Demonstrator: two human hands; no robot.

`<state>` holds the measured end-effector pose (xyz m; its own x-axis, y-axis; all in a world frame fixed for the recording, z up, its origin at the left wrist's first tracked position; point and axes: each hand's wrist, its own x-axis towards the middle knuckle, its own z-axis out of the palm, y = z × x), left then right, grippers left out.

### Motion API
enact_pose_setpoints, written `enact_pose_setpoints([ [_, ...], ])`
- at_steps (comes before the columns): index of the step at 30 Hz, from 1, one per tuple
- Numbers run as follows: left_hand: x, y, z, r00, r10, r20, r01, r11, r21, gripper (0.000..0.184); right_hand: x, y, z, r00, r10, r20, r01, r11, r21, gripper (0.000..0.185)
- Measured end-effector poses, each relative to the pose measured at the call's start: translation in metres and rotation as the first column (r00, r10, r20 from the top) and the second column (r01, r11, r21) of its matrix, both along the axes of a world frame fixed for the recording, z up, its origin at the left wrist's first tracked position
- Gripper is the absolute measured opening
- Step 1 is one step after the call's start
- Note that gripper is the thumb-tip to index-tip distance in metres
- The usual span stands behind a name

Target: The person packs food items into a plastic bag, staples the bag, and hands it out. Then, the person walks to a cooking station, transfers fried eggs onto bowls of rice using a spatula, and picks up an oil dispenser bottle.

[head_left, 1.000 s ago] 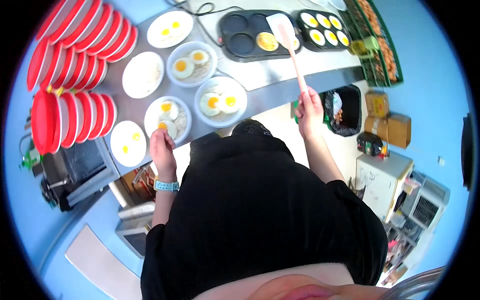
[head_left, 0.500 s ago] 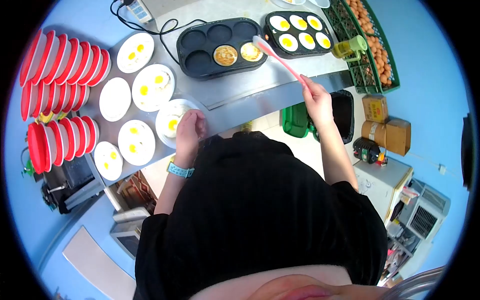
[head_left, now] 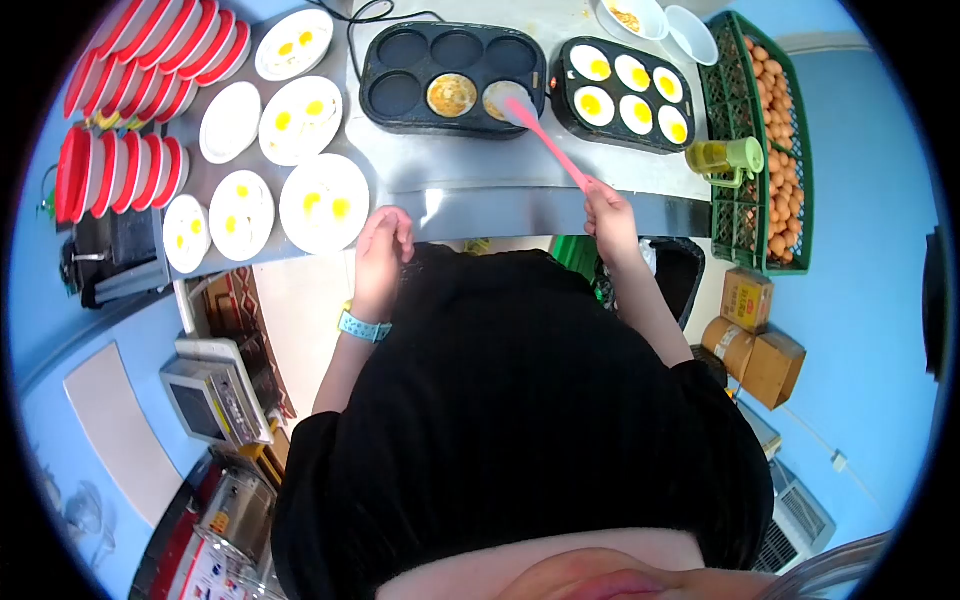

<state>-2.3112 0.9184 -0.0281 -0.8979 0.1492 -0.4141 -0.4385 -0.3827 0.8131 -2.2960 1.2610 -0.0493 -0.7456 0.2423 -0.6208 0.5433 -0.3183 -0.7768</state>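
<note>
In the head view my right hand (head_left: 610, 220) grips the pink handle of a spatula (head_left: 556, 150). Its pale head rests over a round egg in the lower right well of a black multi-well pan (head_left: 400, 125). A browned egg (head_left: 452, 96) lies in the well beside it; the other wells hold no food. My left hand (head_left: 382, 250) hangs at the counter's front edge, fingers loosely curled and apart, holding nothing. Nearest to it is a white plate (head_left: 300, 235) with two-yolk egg on it. A second black pan (head_left: 640, 140) holds several sunny-side-up eggs.
More white plates (head_left: 230, 122) stand on the left of the metal counter (head_left: 560, 212), beside stacked red-and-white bowls (head_left: 120, 175). An oil bottle with a green lid (head_left: 740, 156) stands right of the pans, next to a green crate (head_left: 790, 262) of brown eggs. White bowls (head_left: 690, 36) sit behind.
My view has shifted, so the counter appears higher. The spatula's head has come down onto the egg in the lower right well. My left hand is now apart from the nearest plate.
</note>
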Motion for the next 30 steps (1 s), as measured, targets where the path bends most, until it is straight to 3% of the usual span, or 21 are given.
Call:
enact_pose_setpoints([
  [3,0.002,0.004,0.006,1.000,0.018,-0.024,-0.018,1.000,-0.008,0.022,-0.007,0.008,-0.011,0.999,0.004,-0.042,-0.003,1.000,0.005,0.033],
  [5,0.007,0.002,0.010,0.999,0.012,-0.042,-0.013,1.000,-0.024,0.022,-0.004,0.010,-0.016,0.999,0.052,0.017,-0.054,0.988,0.143,0.033],
  [12,0.021,-0.009,0.008,0.996,0.073,-0.046,-0.073,0.997,-0.006,0.023,-0.020,-0.022,0.001,0.984,0.095,-0.151,-0.092,0.995,0.026,0.033],
  [14,0.026,-0.015,0.007,0.996,0.082,-0.026,-0.082,0.997,0.001,0.023,-0.033,-0.040,0.002,0.967,0.250,-0.047,-0.233,0.943,0.236,0.034],
  [17,0.027,-0.030,0.015,0.996,0.093,-0.020,-0.093,0.996,-0.007,0.023,-0.039,-0.052,0.003,0.978,0.182,-0.106,-0.169,0.978,0.119,0.034],
  [21,0.031,-0.055,0.017,0.996,0.094,-0.009,-0.094,0.996,-0.002,0.023,-0.031,-0.062,-0.015,0.977,0.207,-0.053,-0.193,0.960,0.203,0.033],
  [24,0.029,-0.075,0.020,0.996,0.090,-0.006,-0.090,0.995,-0.052,0.023,-0.034,-0.067,-0.014,0.988,0.144,-0.062,-0.138,0.986,0.095,0.032],
  [27,0.022,-0.095,0.022,0.997,0.076,-0.019,-0.077,0.997,-0.023,0.023,-0.027,-0.075,-0.001,0.996,0.092,-0.009,-0.087,0.970,0.226,0.033],
  [30,0.013,-0.114,0.020,0.998,0.051,-0.040,-0.051,0.999,-0.010,0.022,-0.017,-0.057,0.032,0.943,0.224,-0.245,-0.024,0.781,0.624,0.031],
])
